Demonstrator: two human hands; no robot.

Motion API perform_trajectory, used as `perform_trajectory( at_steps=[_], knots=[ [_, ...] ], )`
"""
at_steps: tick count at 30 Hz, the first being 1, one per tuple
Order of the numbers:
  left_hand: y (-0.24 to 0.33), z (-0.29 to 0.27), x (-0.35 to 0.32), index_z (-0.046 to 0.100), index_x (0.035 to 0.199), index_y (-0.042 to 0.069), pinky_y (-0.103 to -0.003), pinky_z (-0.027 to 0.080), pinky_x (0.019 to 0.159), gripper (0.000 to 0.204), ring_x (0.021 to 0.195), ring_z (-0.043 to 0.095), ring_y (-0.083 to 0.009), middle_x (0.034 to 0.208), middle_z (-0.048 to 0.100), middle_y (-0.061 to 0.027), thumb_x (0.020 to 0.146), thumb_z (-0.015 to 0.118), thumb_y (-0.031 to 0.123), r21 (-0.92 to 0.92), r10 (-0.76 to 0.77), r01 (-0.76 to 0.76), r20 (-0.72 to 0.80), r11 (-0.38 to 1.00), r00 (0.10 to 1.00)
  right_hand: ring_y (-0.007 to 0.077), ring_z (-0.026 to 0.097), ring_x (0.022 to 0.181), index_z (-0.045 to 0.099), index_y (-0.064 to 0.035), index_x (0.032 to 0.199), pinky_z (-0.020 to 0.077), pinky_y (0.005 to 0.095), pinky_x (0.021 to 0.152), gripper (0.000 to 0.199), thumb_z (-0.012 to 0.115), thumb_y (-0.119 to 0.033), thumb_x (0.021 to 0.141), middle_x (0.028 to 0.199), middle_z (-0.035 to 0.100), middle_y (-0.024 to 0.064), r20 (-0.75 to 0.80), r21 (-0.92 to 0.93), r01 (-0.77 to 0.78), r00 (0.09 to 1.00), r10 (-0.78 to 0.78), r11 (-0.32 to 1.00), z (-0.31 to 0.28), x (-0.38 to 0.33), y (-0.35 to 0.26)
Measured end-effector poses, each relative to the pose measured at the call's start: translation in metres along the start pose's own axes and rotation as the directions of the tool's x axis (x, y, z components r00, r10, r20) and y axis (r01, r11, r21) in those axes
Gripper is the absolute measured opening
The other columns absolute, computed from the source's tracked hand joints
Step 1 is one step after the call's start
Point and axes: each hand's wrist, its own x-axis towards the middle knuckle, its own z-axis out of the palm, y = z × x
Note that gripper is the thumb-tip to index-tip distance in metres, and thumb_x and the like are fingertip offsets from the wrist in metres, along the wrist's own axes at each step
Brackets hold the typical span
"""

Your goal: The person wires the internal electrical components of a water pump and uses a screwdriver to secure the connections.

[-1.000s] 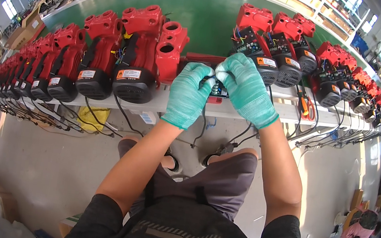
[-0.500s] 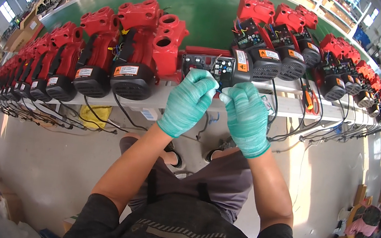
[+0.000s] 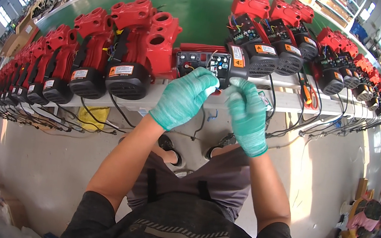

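Observation:
A red motor unit with a black rear cover (image 3: 238, 63) lies sideways at the bench edge in front of me, its electronics open to view. The circuit board (image 3: 218, 64) carries small white and dark parts, with a thin wire standing up from it. My left hand (image 3: 184, 98), in a green glove, is closed at the board's near edge. A small reddish and blue bit shows beside its fingertips, too small to name. Close to the black cover, my right hand (image 3: 248, 115), gloved alike, is smeared by motion, its fingers bent; whether they hold anything is unclear.
A row of red motor units (image 3: 129, 69) stands along the bench to the left, and more units (image 3: 289, 55) stand to the right. Orange-handled pliers (image 3: 308, 94) lie on the bench edge. Black cables (image 3: 118, 110) hang down; a yellow cloth (image 3: 92, 117) lies below.
My right hand has pulled slightly away from the left, to the right and down. The left hand stays closed by the board. The whole view has shifted a little.

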Motion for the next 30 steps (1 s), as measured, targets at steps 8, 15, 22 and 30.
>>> perform_trajectory(
  at_steps=[8,15,22,30],
  knots=[
    [0.000,-0.003,0.007,0.071,0.113,0.007,-0.036,0.058,0.077,0.014,0.087,0.071,-0.0251,0.108,0.070,-0.0072,0.101,0.066,0.014,-0.022,-0.021,0.022,0.060,1.000,0.998,0.0268,0.070,0.086,0.069,-0.0067,0.106,0.0574,0.0398,0.064,0.019,0.071,-0.016,0.090,0.101,0.069,0.0093,0.671,-0.716,0.682,0.615,-0.415,-0.147,-0.018,0.028,-0.022],
    [-0.003,0.002,0.006,0.072,0.110,0.009,-0.037,0.058,0.076,0.012,0.090,0.071,-0.0289,0.107,0.070,-0.0070,0.101,0.067,0.014,0.004,0.027,-0.027,0.033,1.000,0.999,0.0160,0.054,0.046,0.063,-0.0075,0.090,0.0454,0.0311,0.045,0.028,0.053,-0.027,0.108,0.061,0.055,0.0013,0.204,-0.175,-0.245,0.938,0.279,0.954,0.003,0.011,-0.016],
    [-0.003,0.002,0.008,0.072,0.110,0.007,-0.035,0.057,0.076,0.011,0.086,0.071,-0.0261,0.105,0.070,-0.0075,0.099,0.068,0.011,-0.085,0.018,-0.016,0.014,0.996,1.000,0.0204,0.066,0.062,0.072,-0.0060,0.106,0.0532,0.0357,0.055,0.030,0.063,-0.034,0.105,0.069,0.060,0.0048,0.106,-0.426,0.250,0.968,-0.226,0.870,-0.014,-0.004,0.007],
    [-0.003,-0.004,0.010,0.071,0.108,0.007,-0.033,0.056,0.075,0.011,0.082,0.068,-0.0228,0.102,0.069,-0.0066,0.098,0.068,0.006,-0.081,0.009,-0.004,0.070,0.997,0.997,0.0273,0.069,0.076,0.066,-0.0091,0.092,0.0561,0.0390,0.059,0.012,0.071,-0.020,0.091,0.091,0.067,0.0098,0.712,-0.696,0.674,0.607,-0.353,-0.248,-0.016,0.027,-0.024]
  ],
)
